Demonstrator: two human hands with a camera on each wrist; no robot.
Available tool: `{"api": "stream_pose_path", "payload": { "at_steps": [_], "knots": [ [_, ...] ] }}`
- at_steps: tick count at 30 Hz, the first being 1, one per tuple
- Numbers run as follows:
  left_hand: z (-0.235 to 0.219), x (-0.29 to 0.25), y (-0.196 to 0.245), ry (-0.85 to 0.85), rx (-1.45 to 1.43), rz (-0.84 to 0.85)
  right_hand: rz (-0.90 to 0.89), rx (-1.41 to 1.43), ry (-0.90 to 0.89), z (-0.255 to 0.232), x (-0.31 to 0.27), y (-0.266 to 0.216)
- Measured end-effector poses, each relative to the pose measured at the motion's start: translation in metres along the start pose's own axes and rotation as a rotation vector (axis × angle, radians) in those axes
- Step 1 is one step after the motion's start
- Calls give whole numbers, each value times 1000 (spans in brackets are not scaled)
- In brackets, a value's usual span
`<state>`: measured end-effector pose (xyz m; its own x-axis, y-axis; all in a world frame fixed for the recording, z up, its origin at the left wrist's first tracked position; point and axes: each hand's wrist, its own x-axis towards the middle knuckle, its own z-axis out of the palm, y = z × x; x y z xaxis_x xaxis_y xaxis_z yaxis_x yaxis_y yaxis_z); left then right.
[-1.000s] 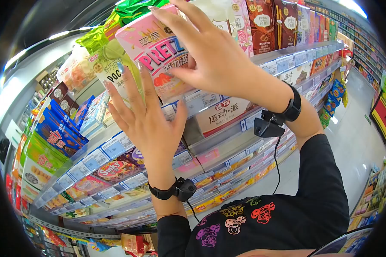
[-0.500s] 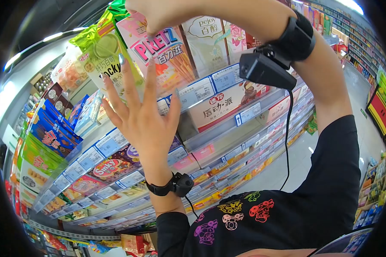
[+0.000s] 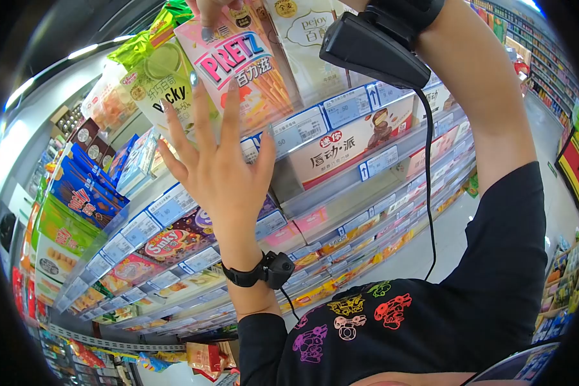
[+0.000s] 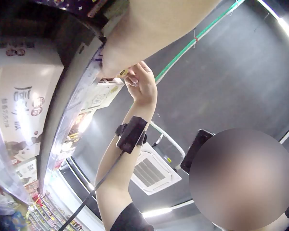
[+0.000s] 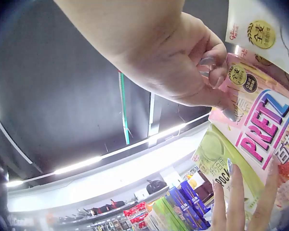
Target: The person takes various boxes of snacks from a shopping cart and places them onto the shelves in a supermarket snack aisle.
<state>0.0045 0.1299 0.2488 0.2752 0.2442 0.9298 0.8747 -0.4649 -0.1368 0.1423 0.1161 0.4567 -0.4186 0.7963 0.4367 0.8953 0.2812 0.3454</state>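
A pink PRETZ box [image 3: 241,61] stands tilted on the upper shelf among other snack boxes. At its top edge is my right hand [image 5: 183,67], the thumb against the front face and the other fingers curled at the edge, pinching the box. Only part of that hand shows at the top of the head view. My left hand [image 3: 219,167] is lower, its fingers spread and straight, fingertips overlapping the lower fronts of the PRETZ box and the green Pocky box [image 3: 164,83] beside it. A white pejoy box [image 3: 309,48] stands to the right.
A price-tag rail [image 3: 296,132] runs along the shelf edge below the boxes. On the shelf beneath lies a white and red pie box [image 3: 347,151]. Blue Pocky packs [image 3: 87,186] stand at the left. A cable [image 3: 428,186] hangs from the right wrist camera.
My right hand has moved from across the PRETZ box's front up to its top edge, uncovering the front. My left hand stays spread in nearly the same place.
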Motion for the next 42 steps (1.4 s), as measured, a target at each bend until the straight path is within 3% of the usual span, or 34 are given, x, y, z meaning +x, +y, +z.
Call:
{"api": "stream_pose_path", "payload": {
  "at_steps": [12, 24, 27, 30, 33, 39, 42],
  "knots": [
    [1, 0, 2, 1, 36, 3, 26, 60, -20, 2, -9, 8],
    [-1, 0, 2, -14, 23, -11, -99, 313, -204, -2, 4, 16],
    [-2, 0, 3, -19, 24, -21, 126, -38, 116, -2, -9, -1],
    [-2, 0, 2, -16, 12, -18, 192, 73, 95, -15, -39, 14],
    [-1, -1, 2, -16, 10, -21, 68, -75, 274, -2, -51, 37],
    [-2, 0, 3, -35, 30, -32, 119, -4, 32, 1, -62, 46],
    [-3, 1, 4, -22, 17, -35, 62, 12, 80, 8, -60, 49]
  ]
}}
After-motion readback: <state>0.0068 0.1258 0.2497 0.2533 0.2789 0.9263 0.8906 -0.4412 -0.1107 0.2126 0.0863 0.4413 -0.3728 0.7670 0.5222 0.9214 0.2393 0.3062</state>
